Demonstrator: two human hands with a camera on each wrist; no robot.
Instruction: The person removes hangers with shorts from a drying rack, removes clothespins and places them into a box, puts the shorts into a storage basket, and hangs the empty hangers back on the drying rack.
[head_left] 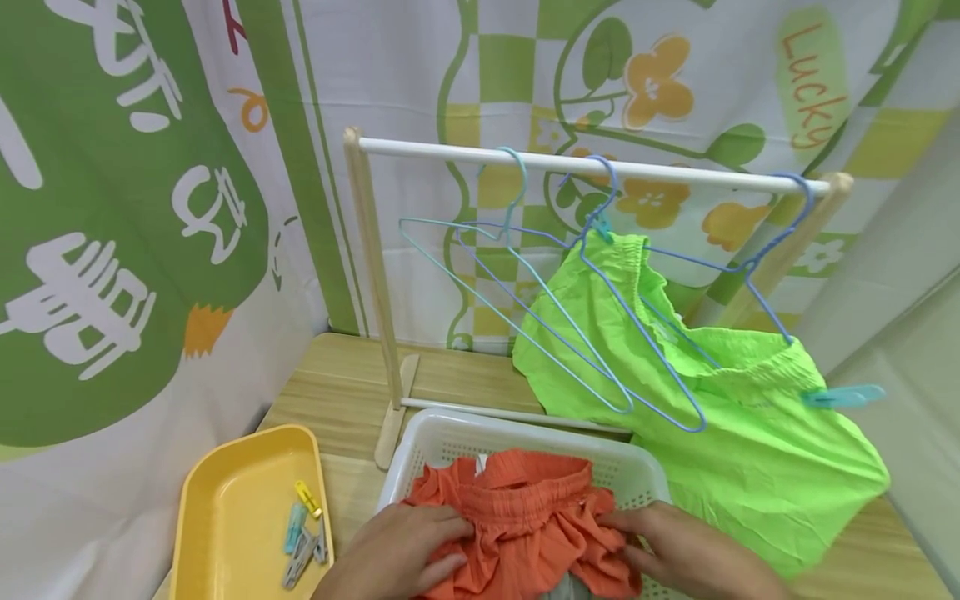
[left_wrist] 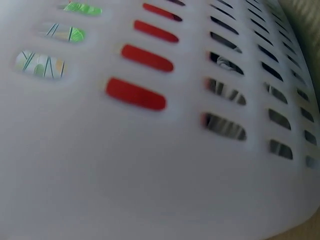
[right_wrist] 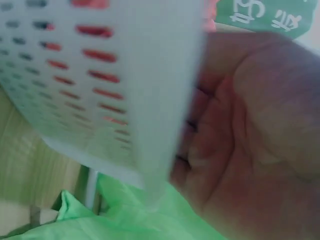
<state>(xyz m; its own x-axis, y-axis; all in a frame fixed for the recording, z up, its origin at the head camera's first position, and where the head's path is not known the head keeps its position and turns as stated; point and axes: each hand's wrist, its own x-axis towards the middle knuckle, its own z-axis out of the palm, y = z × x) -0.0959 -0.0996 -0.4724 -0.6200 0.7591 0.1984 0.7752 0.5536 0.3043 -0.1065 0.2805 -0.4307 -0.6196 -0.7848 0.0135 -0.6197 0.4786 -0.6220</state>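
Note:
Orange shorts (head_left: 517, 508) with a gathered elastic waistband lie bunched in a white perforated basket (head_left: 525, 425). My left hand (head_left: 401, 550) grips their left side, with thumb and fingers partly sunk in the folds. On the other side my right hand (head_left: 686, 550) holds the fabric, its fingertips partly hidden by cloth. In the right wrist view, the right palm (right_wrist: 235, 135) reaches over the basket's rim, and the wall hides the fingertips. The left wrist view shows only the basket's slotted wall (left_wrist: 125, 165), with orange cloth behind it. Grey cloth (head_left: 567, 587) shows below the shorts.
Behind the basket stands a rack with a white rail (head_left: 442, 151). A teal hanger (head_left: 517, 242) and two blue ones hang there. Bright green shorts (head_left: 750, 433) are clipped to the right hanger by teal pegs. At left, a yellow tray (head_left: 240, 517) holds several pegs (head_left: 300, 554).

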